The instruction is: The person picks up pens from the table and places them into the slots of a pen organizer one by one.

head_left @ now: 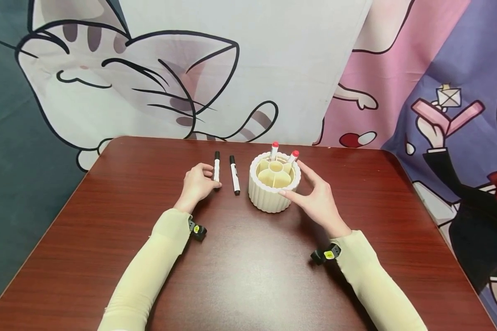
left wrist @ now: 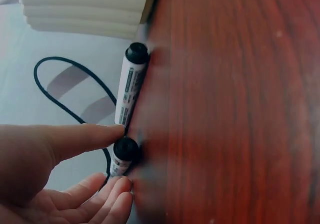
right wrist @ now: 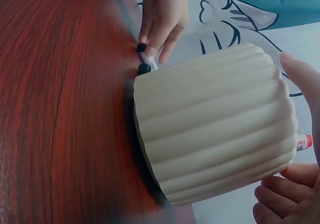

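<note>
A white, ribbed pen holder (head_left: pixel 269 197) with cream compartments stands on the table. Two red-capped markers (head_left: pixel 274 149) stand in its back and right compartments. My right hand (head_left: pixel 318 200) holds the holder's right side, thumb at the near rim and fingers farther round. Left of the holder lie two black-capped white markers. My left hand (head_left: pixel 199 183) is at the leftmost marker (head_left: pixel 217 168), thumb and fingers on either side of it; firm contact is unclear. The other black-capped marker (head_left: pixel 234 174) lies between that hand and the holder. In the left wrist view, the fingers (left wrist: pixel 117 196) look loosely bent.
The dark red wooden table (head_left: pixel 248 285) reaches back to a cloth backdrop (head_left: pixel 240 78) with a cartoon cat. A purple and pink printed cloth (head_left: pixel 397 92) hangs at the right. Small black devices are strapped to both wrists.
</note>
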`<state>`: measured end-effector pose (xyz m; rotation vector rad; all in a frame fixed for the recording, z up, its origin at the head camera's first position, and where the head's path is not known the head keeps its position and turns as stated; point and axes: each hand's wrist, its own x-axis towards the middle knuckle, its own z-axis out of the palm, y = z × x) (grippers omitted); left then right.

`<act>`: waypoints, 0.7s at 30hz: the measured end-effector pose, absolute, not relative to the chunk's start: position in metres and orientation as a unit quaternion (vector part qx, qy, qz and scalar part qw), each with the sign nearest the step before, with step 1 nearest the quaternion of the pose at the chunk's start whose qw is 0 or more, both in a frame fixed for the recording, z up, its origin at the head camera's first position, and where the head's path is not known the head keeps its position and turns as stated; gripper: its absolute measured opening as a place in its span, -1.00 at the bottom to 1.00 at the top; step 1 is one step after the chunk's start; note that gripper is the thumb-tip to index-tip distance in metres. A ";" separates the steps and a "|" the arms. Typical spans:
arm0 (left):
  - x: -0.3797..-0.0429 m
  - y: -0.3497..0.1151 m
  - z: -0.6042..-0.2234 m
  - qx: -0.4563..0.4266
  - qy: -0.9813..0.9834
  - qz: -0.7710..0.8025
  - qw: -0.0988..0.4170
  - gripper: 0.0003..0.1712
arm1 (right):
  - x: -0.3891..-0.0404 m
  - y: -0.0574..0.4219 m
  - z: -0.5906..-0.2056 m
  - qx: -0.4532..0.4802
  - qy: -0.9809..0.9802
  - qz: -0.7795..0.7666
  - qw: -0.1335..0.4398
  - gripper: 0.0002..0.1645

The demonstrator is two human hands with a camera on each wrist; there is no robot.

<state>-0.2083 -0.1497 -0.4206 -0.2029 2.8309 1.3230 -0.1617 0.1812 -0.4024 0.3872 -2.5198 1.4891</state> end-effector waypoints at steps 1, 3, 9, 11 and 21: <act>-0.208 -0.151 -0.421 -0.068 0.906 0.418 0.006 -0.37 | -0.162 0.181 -0.402 0.132 -0.849 0.504 0.092 0.06; -0.208 -0.155 -0.420 -0.070 0.909 0.410 0.007 -0.38 | -0.163 0.181 -0.402 0.134 -0.847 0.507 0.090 0.06; -0.207 -0.165 -0.417 -0.074 0.915 0.397 0.014 -0.42 | -0.164 0.181 -0.400 0.133 -0.845 0.510 0.090 0.06; -0.208 -0.167 -0.416 -0.072 0.917 0.393 0.018 -0.44 | -0.164 0.182 -0.401 0.134 -0.844 0.512 0.088 0.06; -0.209 -0.174 -0.419 -0.070 0.932 0.356 0.007 -0.67 | -0.166 0.184 -0.403 0.125 -0.848 0.510 0.066 0.10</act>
